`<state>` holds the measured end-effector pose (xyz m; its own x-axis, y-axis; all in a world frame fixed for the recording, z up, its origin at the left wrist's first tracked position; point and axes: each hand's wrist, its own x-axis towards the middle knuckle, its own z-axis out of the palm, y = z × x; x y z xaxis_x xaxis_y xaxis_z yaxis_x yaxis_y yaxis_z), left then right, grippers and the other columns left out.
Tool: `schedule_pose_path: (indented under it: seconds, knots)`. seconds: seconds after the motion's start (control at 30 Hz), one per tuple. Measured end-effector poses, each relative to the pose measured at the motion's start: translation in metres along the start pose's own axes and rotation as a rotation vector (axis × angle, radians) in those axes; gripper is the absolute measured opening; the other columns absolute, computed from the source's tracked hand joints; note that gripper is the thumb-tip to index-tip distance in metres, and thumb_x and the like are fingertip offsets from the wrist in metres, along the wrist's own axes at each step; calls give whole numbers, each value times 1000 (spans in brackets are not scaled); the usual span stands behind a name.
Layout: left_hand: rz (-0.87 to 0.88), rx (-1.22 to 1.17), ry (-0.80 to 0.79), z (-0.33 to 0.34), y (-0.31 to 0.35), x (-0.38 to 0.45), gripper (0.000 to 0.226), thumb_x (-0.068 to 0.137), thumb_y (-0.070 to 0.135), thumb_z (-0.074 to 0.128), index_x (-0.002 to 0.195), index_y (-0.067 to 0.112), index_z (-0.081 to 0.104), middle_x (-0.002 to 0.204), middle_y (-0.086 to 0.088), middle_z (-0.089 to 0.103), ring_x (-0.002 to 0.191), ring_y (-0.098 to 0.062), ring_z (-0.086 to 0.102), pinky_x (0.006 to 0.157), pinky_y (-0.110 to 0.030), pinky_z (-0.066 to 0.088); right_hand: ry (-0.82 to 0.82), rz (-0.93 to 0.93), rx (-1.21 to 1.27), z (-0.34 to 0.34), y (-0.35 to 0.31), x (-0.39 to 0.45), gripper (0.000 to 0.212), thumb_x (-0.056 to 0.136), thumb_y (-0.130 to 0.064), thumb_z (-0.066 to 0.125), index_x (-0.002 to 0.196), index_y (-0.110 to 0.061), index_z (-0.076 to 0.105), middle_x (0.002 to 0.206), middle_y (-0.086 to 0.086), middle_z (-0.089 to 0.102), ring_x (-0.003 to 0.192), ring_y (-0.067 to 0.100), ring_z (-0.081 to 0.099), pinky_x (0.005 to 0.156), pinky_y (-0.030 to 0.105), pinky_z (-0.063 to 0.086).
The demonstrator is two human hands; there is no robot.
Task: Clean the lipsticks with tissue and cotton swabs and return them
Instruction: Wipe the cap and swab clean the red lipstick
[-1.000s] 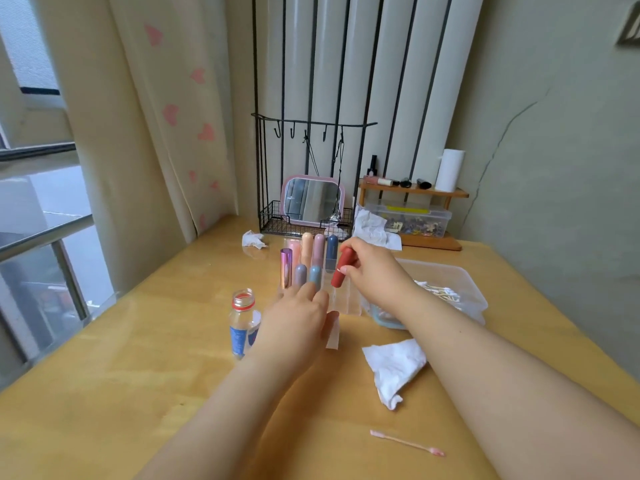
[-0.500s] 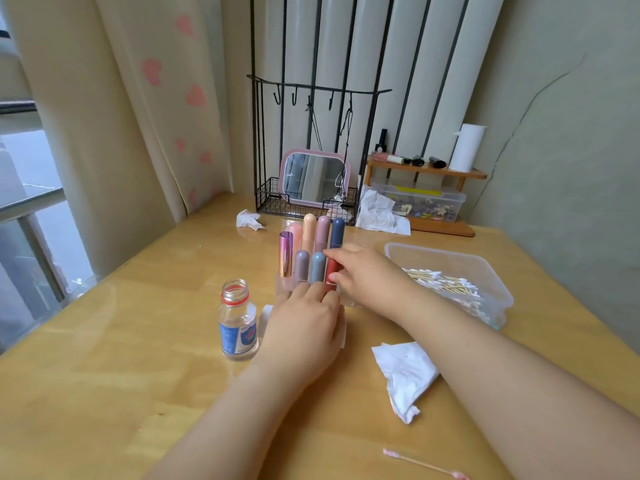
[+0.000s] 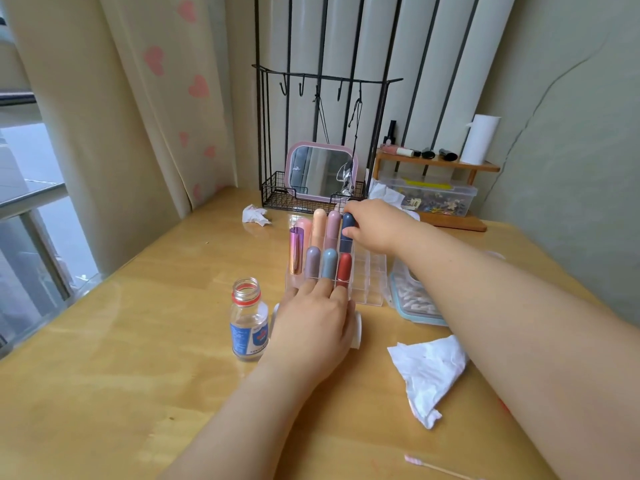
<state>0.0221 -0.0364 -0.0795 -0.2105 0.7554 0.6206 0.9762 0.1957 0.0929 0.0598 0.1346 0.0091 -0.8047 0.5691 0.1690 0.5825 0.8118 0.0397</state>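
the right hand (image 3: 375, 225) reaches forward across the table (image 3: 104, 358), arm stretched out from the lower right, and its thumb and fingers pinch the top of the dark blue lipstick (image 3: 347, 233), which stands upright in the back row of the clear organizer (image 3: 367, 282). the left hand (image 3: 313, 329) lies palm down just in front of the organizer, fingers straight and together, their tips touching its front edge, holding nothing. the red lipstick (image 3: 344, 270) stands in the front row beside a blue-grey one (image 3: 329, 264) and a mauve one (image 3: 312, 262); peach and pink ones stand behind. a small open bottle (image 3: 248, 320) sits just left of the left hand. a crumpled tissue (image 3: 427, 374) lies under the right forearm, and a cotton swab (image 3: 436, 467) lies near the bottom edge.
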Motion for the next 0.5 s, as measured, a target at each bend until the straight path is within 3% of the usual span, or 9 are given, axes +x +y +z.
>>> schedule_pose_path:
  seconds: [0.1,0.3,0.4,0.5]
  knots:
    - [-10,-24,-9,1,0,-1,33,83,30,36,66,14,60,65,-2,58,62,-27,58,55,-32,46,-11,17,43,-1,1,3,23,96,-24,52,109,-5,50,113,15,56,100,30,53,74,34,39]
    - [-17,-55,16,-2,0,0,27,83,25,45,89,8,65,74,-5,62,71,-32,61,60,-37,49,113,56,202,-44,9,-11,24,94,-24,56,115,-14,53,106,4,55,90,19,48,74,28,35]
    - [-64,-199,67,-10,4,5,16,83,20,55,92,7,60,80,-9,61,80,-40,60,64,-43,49,124,35,186,-71,11,-38,24,93,-28,57,114,-17,55,100,0,55,87,17,49,72,28,36]
    - [-104,-404,105,-25,16,11,20,88,28,50,94,10,55,89,-6,59,84,-31,57,69,-38,45,105,10,229,-86,3,-82,16,92,-30,58,105,-23,55,94,-3,56,81,15,51,68,28,37]
